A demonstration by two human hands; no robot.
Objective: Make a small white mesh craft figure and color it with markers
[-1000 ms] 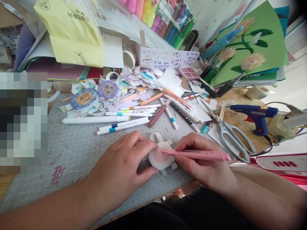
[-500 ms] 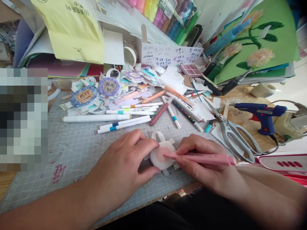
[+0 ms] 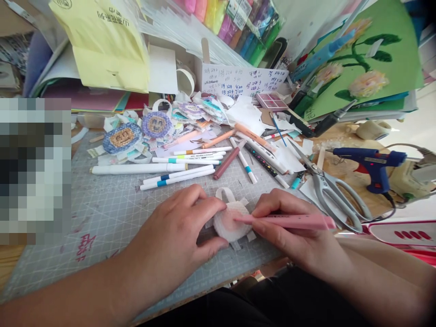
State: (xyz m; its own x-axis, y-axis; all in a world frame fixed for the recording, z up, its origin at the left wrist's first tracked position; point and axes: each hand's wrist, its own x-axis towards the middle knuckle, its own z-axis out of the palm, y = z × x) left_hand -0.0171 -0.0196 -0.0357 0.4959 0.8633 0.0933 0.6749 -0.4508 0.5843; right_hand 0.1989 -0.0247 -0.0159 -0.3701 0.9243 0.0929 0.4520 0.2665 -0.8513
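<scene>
A small rounded white textured paper piece [image 3: 232, 230] with a looped strip on top and short tabs around its edge lies on the grey cutting mat [image 3: 170, 290]. Its middle is tinted pale pink. My left hand [image 3: 180, 222] grips its left side between thumb and forefinger. In my right hand [image 3: 296, 240] is a pink marker [image 3: 293, 221], held like a pen, its tip touching the tinted middle. Just beyond my hands lie several white markers [image 3: 187, 175] and a dark red marker [image 3: 228, 161].
Grey-handled scissors [image 3: 330, 190] and a blue glue gun [image 3: 374, 161] lie at the right. Finished-looking woven paper pieces [image 3: 122, 137] and paper scraps [image 3: 243, 111] crowd the back. A yellow bag [image 3: 109, 54] stands back left; a pink-edged case [image 3: 398, 231] sits far right.
The marker's tip has shifted very slightly to the right on the paper piece, and the right hand with it. The whole view has tilted a little. My left hand keeps its hold.
</scene>
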